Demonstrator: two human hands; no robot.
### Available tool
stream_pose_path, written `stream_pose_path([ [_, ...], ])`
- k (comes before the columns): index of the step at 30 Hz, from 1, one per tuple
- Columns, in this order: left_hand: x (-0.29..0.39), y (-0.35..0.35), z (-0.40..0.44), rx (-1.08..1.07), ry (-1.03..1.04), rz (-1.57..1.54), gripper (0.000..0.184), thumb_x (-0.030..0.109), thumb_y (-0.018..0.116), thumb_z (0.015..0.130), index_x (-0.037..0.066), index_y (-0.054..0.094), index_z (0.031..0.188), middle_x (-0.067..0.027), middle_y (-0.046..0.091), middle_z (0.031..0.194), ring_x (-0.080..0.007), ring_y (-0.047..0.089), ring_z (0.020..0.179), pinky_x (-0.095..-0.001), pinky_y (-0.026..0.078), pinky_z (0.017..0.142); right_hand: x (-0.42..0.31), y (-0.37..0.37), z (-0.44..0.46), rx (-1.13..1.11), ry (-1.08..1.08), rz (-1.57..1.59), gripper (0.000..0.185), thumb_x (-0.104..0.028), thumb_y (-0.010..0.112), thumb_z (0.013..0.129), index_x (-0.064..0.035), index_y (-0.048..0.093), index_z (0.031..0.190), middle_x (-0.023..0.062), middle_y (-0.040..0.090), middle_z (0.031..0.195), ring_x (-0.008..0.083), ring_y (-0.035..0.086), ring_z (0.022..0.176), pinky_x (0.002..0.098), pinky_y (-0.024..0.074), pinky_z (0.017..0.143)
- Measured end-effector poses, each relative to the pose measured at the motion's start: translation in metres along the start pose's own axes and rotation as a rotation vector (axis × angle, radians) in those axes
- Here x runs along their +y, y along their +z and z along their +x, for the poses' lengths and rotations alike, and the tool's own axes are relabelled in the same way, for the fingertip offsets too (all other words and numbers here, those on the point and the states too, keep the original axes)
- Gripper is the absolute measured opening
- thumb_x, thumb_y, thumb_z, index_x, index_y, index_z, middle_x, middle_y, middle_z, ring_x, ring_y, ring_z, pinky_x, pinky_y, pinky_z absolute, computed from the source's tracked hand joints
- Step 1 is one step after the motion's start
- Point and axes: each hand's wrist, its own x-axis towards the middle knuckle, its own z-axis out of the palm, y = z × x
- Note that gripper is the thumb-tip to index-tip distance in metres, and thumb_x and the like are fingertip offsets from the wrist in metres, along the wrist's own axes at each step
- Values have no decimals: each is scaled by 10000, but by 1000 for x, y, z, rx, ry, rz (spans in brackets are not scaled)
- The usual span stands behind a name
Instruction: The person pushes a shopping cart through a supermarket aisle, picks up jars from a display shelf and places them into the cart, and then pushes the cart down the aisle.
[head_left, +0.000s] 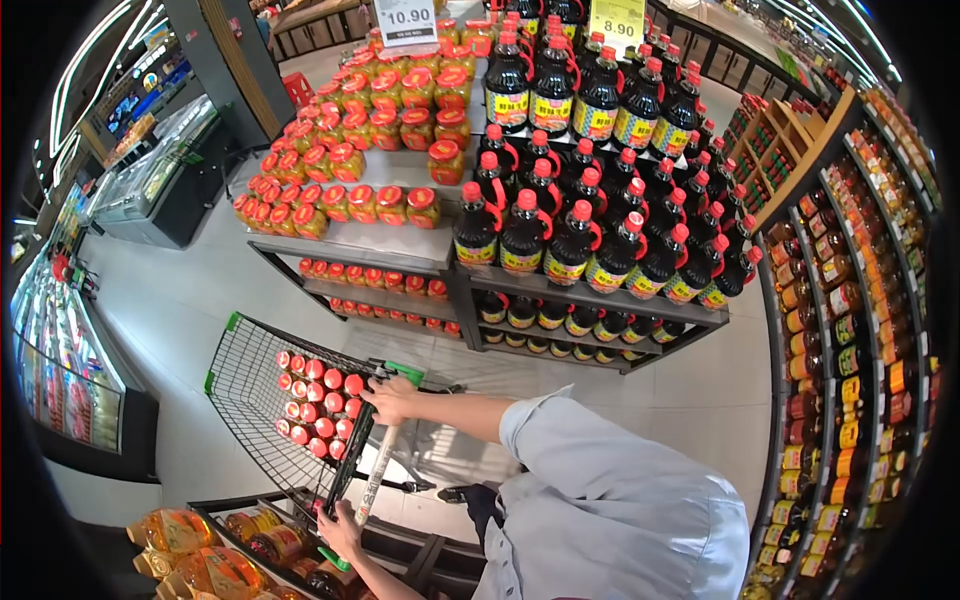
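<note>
Some open floor (pixel 165 300) is seen past the front edge of the cart (pixel 250 400), while its left side is set near the bottle shelf (pixel 240 503). The right arm (pixel 460 414) is stretched out, and one end of the handle (pixel 378 475) is grasped by the right hand (pixel 390 398). The other end is gripped by the left hand (pixel 342 532). Red-topped jars (pixel 316 408) are held by the cart's handle-side edge.

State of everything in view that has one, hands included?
Right hand: on the cart handle
Left hand: at the handle's other end, grip unclear
Cart: upright, partly filled
Jars in cart: grouped together, red lids on
Display jars: lidded, in rows with gaps
Dark bottles: upright, red caps on
Price signs: raised, showing 10.90 and 8.90
</note>
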Motion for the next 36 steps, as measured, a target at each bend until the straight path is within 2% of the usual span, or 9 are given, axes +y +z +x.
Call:
stream_pose_path([
  [1, -2, 1, -3, -16, 15, -15, 715, 542, 576, 914, 61, 492, 1436, -225, 467, 1470, -392, 441, 1345, -459, 360, 1095, 0, 3, -9, 129, 5, 12, 554, -390, 584, 841, -146, 544, 1337, 248, 545, 1332, 378, 696, 935, 506, 552, 741],
  [6, 9, 1, -34, 18, -1, -7, 685, 516, 587, 920, 65, 503, 1428, -216, 492, 1449, -389, 456, 1333, -458, 367, 1090, 5, -13, -42, 104, -21, 83, 532, -361, 586, 848, -188, 546, 1348, 234, 550, 1327, 373, 685, 988, 505, 554, 765],
  [8, 7, 6, -41, 28, 10, -17, 680, 513, 586, 922, 60, 507, 1423, -225, 496, 1442, -393, 459, 1327, -458, 368, 1088, 12, -12, -45, -49, -28, 52, 646, -410, 538, 886, -295, 385, 1503, 258, 430, 1458, 373, 677, 1003, 516, 535, 778],
  [16, 14, 14, -72, 36, 22, 17, 698, 528, 570, 923, 46, 503, 1423, -240, 498, 1431, -404, 456, 1318, -476, 377, 1081, 20, -3, -75, 48, 7, 80, 571, -380, 583, 839, -290, 531, 1400, 203, 530, 1332, 343, 668, 1034, 504, 527, 799],
  [17, 13, 15, -76, 27, 15, 15, 693, 524, 569, 923, 51, 502, 1425, -233, 491, 1442, -401, 455, 1322, -475, 378, 1082, 20, -2, -83, 130, 9, 102, 453, -357, 601, 822, -245, 633, 1260, 208, 579, 1299, 341, 682, 1023, 474, 543, 817],
  [24, 12, 14, -99, 16, 54, -7, 649, 485, 601, 915, 68, 511, 1404, -226, 527, 1392, -395, 482, 1299, -479, 407, 1047, 18, -1, -111, 114, 36, 69, 515, -332, 577, 820, -303, 581, 1335, 168, 564, 1335, 335, 655, 1088, 483, 529, 853],
  [25, 9, 17, -99, 22, 49, -21, 649, 485, 601, 915, 68, 511, 1404, -226, 527, 1392, -395, 482, 1299, -479, 407, 1047, 20, -3, -111, -5, 62, 69, 595, -389, 577, 861, -332, 481, 1445, 169, 416, 1534, 359, 607, 1198, 490, 491, 956],
  [28, 9, 15, -116, 38, 43, -6, 642, 475, 604, 911, 77, 507, 1405, -223, 515, 1401, -392, 481, 1297, -488, 417, 1040, 22, 7, -120, 31, 62, 98, 616, -400, 580, 860, -343, 461, 1462, 170, 350, 1582, 355, 574, 1253, 483, 466, 1005],
  [36, -1, 11, -139, -25, 40, -8, 695, 502, 608, 905, 73, 473, 1436, -223, 472, 1437, -376, 448, 1333, -481, 416, 1049, 14, 18, -158, 86, 71, 5, 554, -408, 577, 870, -327, 506, 1413, 134, 480, 1455, 341, 625, 1149, 491, 502, 925],
])
